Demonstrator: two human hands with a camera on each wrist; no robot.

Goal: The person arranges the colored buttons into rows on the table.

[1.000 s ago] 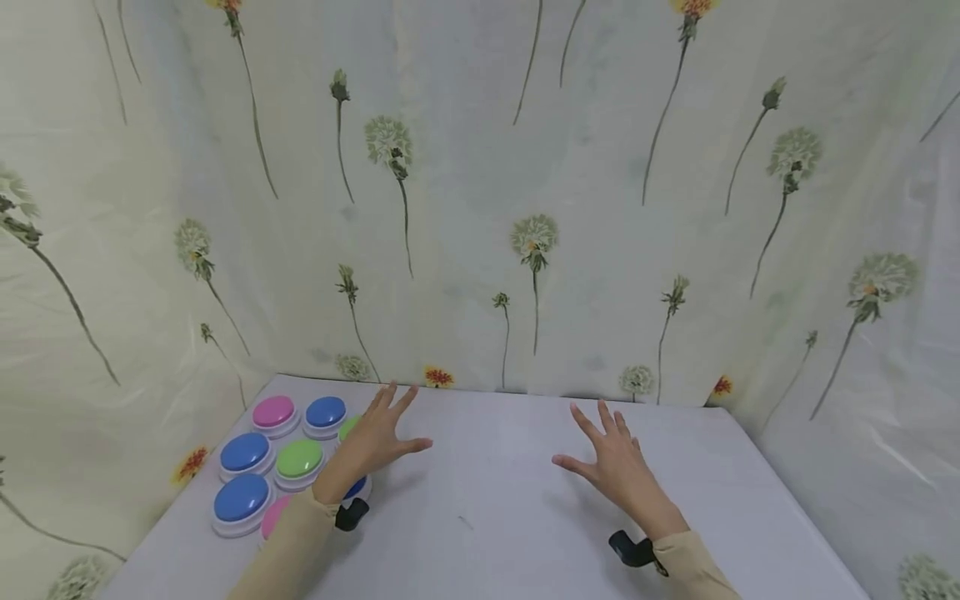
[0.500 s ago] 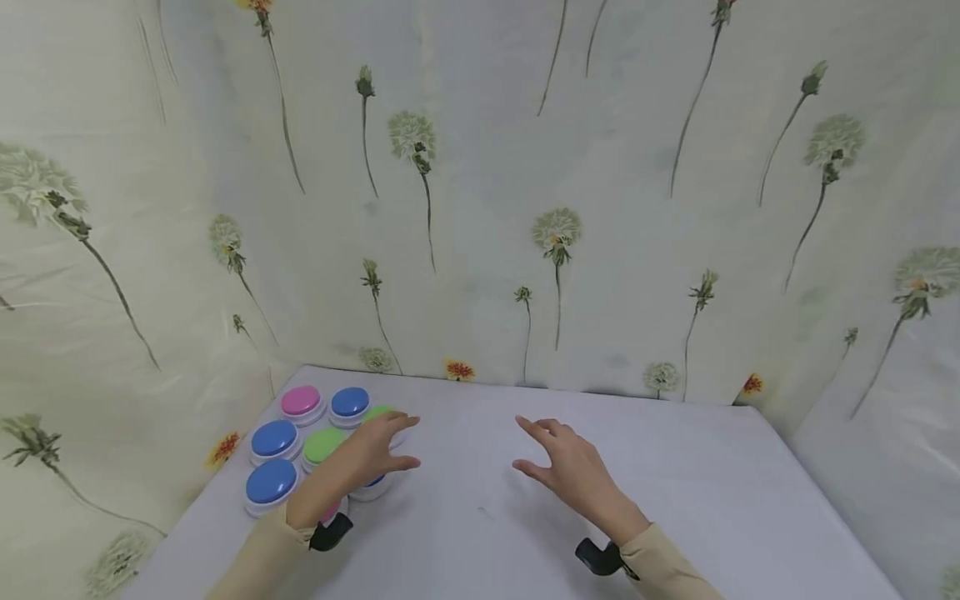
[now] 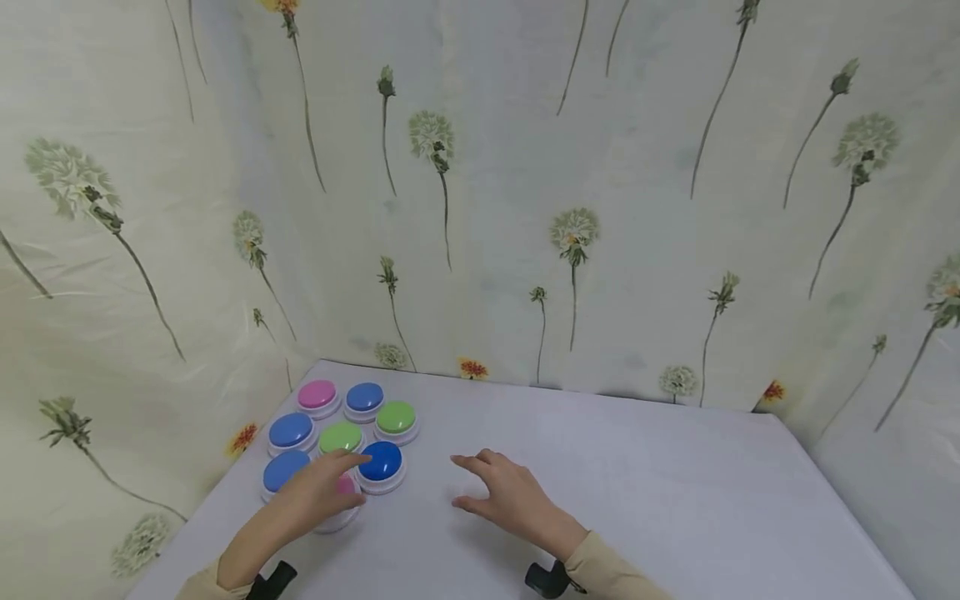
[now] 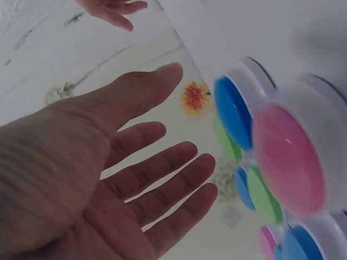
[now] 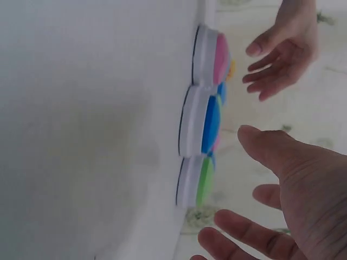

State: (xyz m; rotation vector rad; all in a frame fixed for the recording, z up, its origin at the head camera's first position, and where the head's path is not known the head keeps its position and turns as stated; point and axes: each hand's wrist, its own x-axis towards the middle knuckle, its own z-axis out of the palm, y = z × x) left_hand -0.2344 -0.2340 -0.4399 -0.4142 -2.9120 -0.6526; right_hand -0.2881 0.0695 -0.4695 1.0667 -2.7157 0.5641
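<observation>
Round push buttons with white bases and pink, blue or green domes stand clustered at the left of the white table. My left hand hovers over the near side of the cluster, fingers extended, partly covering a pink button and a blue button. It holds nothing. To the right of a darker blue button, my right hand is held above the table, its fingers loosely spread and pointing left. Nothing is between its fingers; the right wrist view shows it apart from the green button.
The white table reaches the dandelion-patterned curtain at the back and sides. Farther back in the cluster are a pink button and a green button. A black wrist camera sits at the right wrist.
The view has turned left. Both hands have moved left and nearer to me, uncovering the green and darker blue buttons. The right hand has come closer to the cluster; the buttons stay put.
</observation>
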